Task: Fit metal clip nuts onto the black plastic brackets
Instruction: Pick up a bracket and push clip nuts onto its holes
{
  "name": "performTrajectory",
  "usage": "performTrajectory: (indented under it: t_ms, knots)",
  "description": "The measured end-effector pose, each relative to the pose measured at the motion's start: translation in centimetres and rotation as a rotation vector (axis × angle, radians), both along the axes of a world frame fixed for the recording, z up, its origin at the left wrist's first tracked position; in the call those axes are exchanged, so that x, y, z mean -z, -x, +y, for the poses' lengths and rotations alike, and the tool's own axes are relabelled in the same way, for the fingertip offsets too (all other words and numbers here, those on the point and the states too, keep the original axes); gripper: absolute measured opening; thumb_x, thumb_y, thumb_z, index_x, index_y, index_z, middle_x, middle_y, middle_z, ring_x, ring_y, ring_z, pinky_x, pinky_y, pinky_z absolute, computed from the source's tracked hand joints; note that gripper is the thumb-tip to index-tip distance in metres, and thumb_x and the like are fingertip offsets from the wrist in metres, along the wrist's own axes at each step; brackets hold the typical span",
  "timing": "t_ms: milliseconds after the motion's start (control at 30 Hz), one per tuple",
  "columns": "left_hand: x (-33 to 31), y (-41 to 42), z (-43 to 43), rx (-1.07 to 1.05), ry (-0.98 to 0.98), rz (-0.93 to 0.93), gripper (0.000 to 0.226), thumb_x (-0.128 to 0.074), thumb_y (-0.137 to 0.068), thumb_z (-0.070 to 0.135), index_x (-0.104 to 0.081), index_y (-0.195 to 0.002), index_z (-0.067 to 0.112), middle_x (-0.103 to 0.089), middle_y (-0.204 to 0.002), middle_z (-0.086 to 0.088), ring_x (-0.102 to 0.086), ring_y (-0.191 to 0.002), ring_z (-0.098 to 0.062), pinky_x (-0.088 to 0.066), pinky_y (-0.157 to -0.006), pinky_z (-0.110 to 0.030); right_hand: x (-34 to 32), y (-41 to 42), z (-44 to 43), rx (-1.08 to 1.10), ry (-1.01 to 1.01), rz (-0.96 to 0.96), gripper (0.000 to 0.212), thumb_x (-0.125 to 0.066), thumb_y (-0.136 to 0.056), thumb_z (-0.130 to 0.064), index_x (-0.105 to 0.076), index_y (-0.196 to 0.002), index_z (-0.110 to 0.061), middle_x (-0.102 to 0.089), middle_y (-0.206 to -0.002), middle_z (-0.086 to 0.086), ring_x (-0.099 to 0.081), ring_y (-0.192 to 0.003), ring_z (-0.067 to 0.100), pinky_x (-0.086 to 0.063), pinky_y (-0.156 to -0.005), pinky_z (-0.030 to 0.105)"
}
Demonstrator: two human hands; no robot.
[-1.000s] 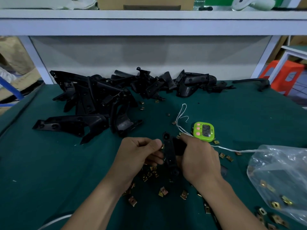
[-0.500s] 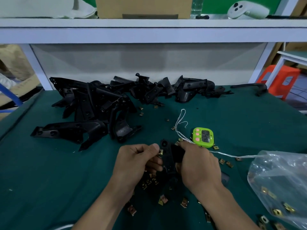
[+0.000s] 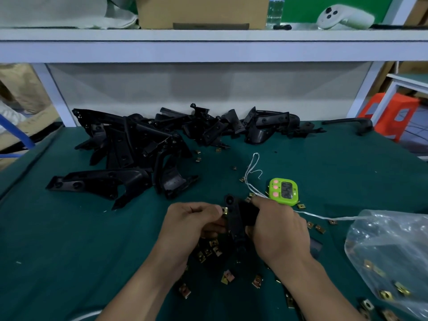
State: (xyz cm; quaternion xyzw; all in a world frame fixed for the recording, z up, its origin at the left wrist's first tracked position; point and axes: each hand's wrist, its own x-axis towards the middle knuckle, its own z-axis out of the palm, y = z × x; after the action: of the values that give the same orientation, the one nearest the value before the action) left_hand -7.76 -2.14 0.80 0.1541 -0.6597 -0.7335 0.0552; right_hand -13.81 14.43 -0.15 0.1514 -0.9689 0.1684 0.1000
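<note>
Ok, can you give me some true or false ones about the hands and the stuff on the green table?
1. The right hand grips a black bracket. True.
2. The left hand pinches a clip nut at the bracket's edge. True.
3. The timer is red. False: it is green.
4. The plastic bag lies on the person's left. False: it lies on the right.
5. Loose clip nuts lie scattered on the table. True.
</note>
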Motion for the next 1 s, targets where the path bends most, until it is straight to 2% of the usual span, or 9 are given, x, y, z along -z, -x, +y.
performTrajectory:
  t_ms: [133, 333, 500, 600, 733, 800, 867, 933, 1000]
  knots:
    - [0.0, -0.2, 0.3, 0.012, 0.012, 0.004, 0.019, -0.069, -0.092, 0.013, -0.080, -0.078, 0.005, -0.077, -0.082, -0.018, -0.074, -0.070, -0.024, -0.056, -0.061, -0.023, 0.0, 0.1, -0.2, 0.045, -0.048, 0.044, 0.024, -0.069, -0.074, -0.017, -0.054, -0.088, -0.030, -0.043, -0.060, -0.007, -0.064, -0.072, 0.028, -0.033, -0.058, 0.031]
    - [-0.1, -0.2, 0.4, 0.021, 0.077, -0.006, 0.020, -0.070, -0.090, 0.011, -0.080, -0.073, 0.007, -0.077, -0.077, -0.016, -0.074, -0.068, -0.025, -0.056, -0.060, -0.024, 0.0, -0.2, -0.3, 0.041, -0.046, 0.022, 0.023, -0.067, -0.076, -0.019, -0.054, -0.091, -0.031, -0.065, -0.077, -0.004, -0.067, -0.080, 0.028, -0.036, -0.060, 0.032]
    - [-0.2, -0.3, 0.6, 0.005, 0.130, 0.012, 0.020, -0.071, -0.089, 0.009, -0.079, -0.071, 0.009, -0.075, -0.071, -0.015, -0.073, -0.062, -0.025, -0.053, -0.057, -0.025, -0.3, -0.3, -0.7, 0.033, -0.100, 0.034, 0.024, -0.062, -0.076, -0.016, -0.055, -0.094, -0.031, -0.066, -0.078, -0.004, -0.068, -0.079, 0.026, -0.035, -0.058, 0.030]
    - [-0.1, -0.5, 0.9, 0.010, 0.174, 0.022, 0.021, -0.072, -0.090, 0.011, -0.080, -0.071, 0.013, -0.075, -0.069, -0.013, -0.074, -0.064, -0.025, -0.055, -0.061, -0.030, -0.3, -0.4, -0.8, 0.036, -0.114, 0.031, 0.022, -0.059, -0.075, -0.014, -0.055, -0.091, -0.029, -0.063, -0.076, -0.005, -0.068, -0.079, 0.027, -0.035, -0.058, 0.031]
    - [-0.5, -0.9, 1.0, -0.024, 0.415, 0.057, 0.022, -0.073, -0.090, 0.021, -0.079, -0.069, 0.019, -0.073, -0.062, -0.001, -0.072, -0.062, -0.021, -0.059, -0.063, -0.034, -0.4, -0.6, -1.0, 0.026, -0.108, 0.023, 0.021, -0.057, -0.078, -0.014, -0.054, -0.092, -0.030, -0.066, -0.083, -0.004, -0.068, -0.083, 0.027, -0.036, -0.060, 0.032]
    - [-0.8, -1.3, 1.6, -0.071, 0.637, 0.084, 0.031, -0.072, -0.085, 0.040, -0.075, -0.068, 0.014, -0.068, -0.057, 0.001, -0.067, -0.058, -0.021, -0.056, -0.060, -0.040, -0.6, -0.6, -1.3, 0.023, -0.116, 0.027, 0.020, -0.057, -0.080, -0.014, -0.052, -0.091, -0.030, -0.067, -0.085, -0.004, -0.069, -0.085, 0.026, -0.035, -0.060, 0.031]
    - [-1.2, -1.9, 2.4, -0.102, 0.747, 0.088, 0.041, -0.069, -0.071, 0.057, -0.073, -0.070, 0.016, -0.069, -0.060, 0.006, -0.067, -0.058, -0.014, -0.057, -0.059, -0.041, -0.6, -0.8, -1.2, 0.018, -0.110, 0.031, 0.019, -0.056, -0.081, -0.016, -0.051, -0.092, -0.030, -0.066, -0.084, -0.003, -0.069, -0.085, 0.027, -0.034, -0.060, 0.032]
    - [-1.5, -2.2, 2.6, -0.064, 0.714, 0.089, 0.029, -0.076, -0.068, 0.055, -0.077, -0.080, 0.028, -0.072, -0.068, 0.018, -0.070, -0.064, -0.003, -0.061, -0.064, -0.036, -0.4, -0.7, -1.0, 0.015, -0.088, 0.046, 0.020, -0.059, -0.081, -0.017, -0.053, -0.094, -0.031, -0.064, -0.079, -0.003, -0.069, -0.082, 0.028, -0.035, -0.060, 0.032]
    - [-1.8, -1.8, 2.0, 0.002, 0.641, 0.092, 0.009, -0.082, -0.077, 0.037, -0.077, -0.083, 0.040, -0.073, -0.071, 0.023, -0.072, -0.070, 0.000, -0.060, -0.065, -0.028, -0.1, -0.5, -0.6, 0.035, -0.050, 0.038, 0.022, -0.063, -0.080, -0.019, -0.056, -0.097, -0.031, -0.058, -0.071, -0.004, -0.068, -0.080, 0.029, -0.036, -0.060, 0.031]
